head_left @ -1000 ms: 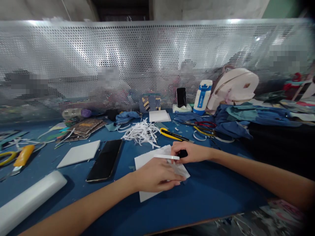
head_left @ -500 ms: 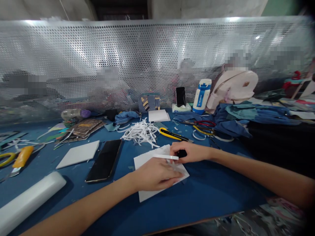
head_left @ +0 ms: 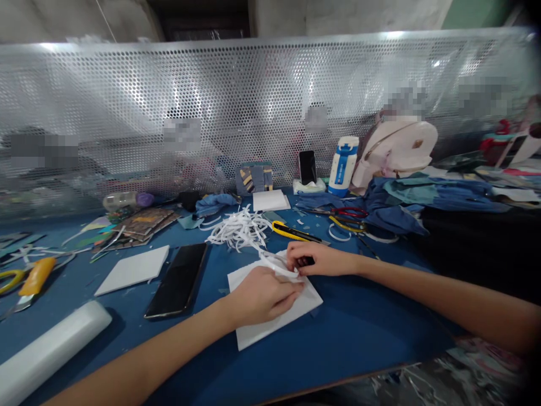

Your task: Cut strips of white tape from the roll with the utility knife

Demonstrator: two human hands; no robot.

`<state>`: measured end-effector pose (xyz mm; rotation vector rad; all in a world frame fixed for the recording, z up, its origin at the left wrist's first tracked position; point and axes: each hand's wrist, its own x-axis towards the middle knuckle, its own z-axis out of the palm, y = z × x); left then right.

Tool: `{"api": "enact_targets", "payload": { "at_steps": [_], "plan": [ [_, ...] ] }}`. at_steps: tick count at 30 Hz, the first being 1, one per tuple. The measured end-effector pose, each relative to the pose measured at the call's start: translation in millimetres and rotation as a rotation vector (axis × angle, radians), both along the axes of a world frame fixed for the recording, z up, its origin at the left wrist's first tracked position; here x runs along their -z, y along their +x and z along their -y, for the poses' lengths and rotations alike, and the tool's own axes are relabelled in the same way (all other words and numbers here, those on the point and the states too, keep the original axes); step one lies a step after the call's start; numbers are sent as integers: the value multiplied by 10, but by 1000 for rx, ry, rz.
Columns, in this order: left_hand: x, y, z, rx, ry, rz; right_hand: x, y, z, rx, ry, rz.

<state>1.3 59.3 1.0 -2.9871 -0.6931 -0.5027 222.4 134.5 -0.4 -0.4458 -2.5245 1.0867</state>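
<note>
A white square pad [head_left: 253, 334] lies on the blue table in front of me. My left hand [head_left: 264, 294] is over its middle, fingers closed together at the end of a narrow white strip [head_left: 275, 265]. From the far side, my right hand [head_left: 318, 260] pinches the same strip end with thumb and fingertips. Something small and dark shows under the right palm; its kind is hidden. The strip loops back toward a tangled heap of white strips [head_left: 239, 228] beyond the pad. A yellow-and-black utility knife [head_left: 296, 232] lies just past my right hand.
To the left lie a black phone [head_left: 177, 280], another white pad [head_left: 133, 270], a long white case [head_left: 54, 349] and an orange-handled tool [head_left: 38, 276]. Scissors [head_left: 349, 224], blue cloth [head_left: 393, 206] and a bottle [head_left: 343, 166] are at the back right, before a perforated metal screen [head_left: 220, 101].
My left hand has drawn its fingers in from lying across the pad to the strip. The strip, earlier a short straight piece, now shows as a loop reaching toward the heap.
</note>
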Motion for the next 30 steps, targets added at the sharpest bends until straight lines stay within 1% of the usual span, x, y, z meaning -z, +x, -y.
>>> {"api": "enact_targets", "payload": {
  "at_steps": [2, 4, 8, 11, 14, 21, 24, 30],
  "plan": [
    [1, -2, 1, -5, -5, -15, 34, 0, -37, 25, -23, -16],
    [5, -4, 2, -8, -8, -20, 75, -1, -67, 62, -95, -61],
    [9, -7, 7, -5, -13, -17, 160, -26, -91, 184, -249, -162],
    [4, -9, 8, -2, -16, -12, 207, -61, -86, 284, -289, -184],
    [-1, -9, 8, 6, -18, -7, 230, -98, -73, 341, -274, -192],
    [-6, -11, 21, 15, -16, 9, 246, -144, -49, 379, -160, -195],
    [-5, -13, 27, 11, -14, 9, 256, -147, -57, 382, -117, -181],
    [-5, -6, 23, 1, -12, 11, 257, -153, -62, 365, -80, -183]
  ]
}}
